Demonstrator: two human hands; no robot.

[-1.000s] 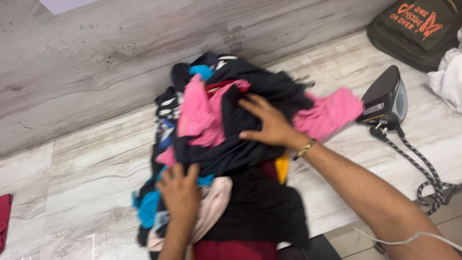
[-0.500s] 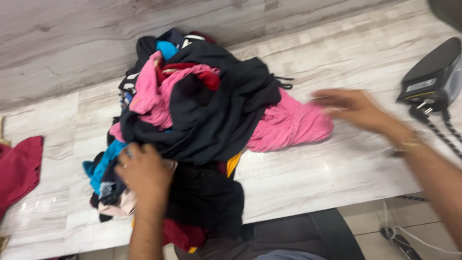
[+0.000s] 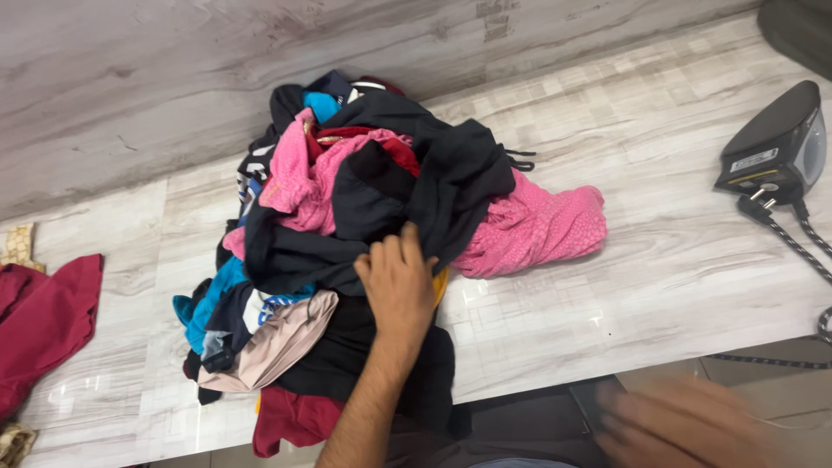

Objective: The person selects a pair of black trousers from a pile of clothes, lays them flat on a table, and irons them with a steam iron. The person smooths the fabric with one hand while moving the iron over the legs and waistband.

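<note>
A heap of clothes (image 3: 364, 225) lies on the pale wood-grain counter (image 3: 659, 260): black, pink, blue, beige and dark red pieces mixed together. My left hand (image 3: 399, 286) rests on the front of the heap, its fingers closed on a fold of the black garment (image 3: 451, 173). A pink garment (image 3: 537, 227) sticks out to the heap's right. My right hand (image 3: 685, 425) is low at the bottom right, off the counter, blurred, with spread fingers and nothing in it.
A black clothes iron (image 3: 776, 143) stands at the right with its braided cord (image 3: 810, 238) trailing off the edge. A dark red cloth (image 3: 43, 321) lies at the left. A dark bag corner (image 3: 802, 30) shows top right. The wall panel (image 3: 173, 69) runs behind.
My right hand left the pink garment's side and dropped below the counter edge. My left hand moved right from the beige piece onto the black garment. The view shifted slightly.
</note>
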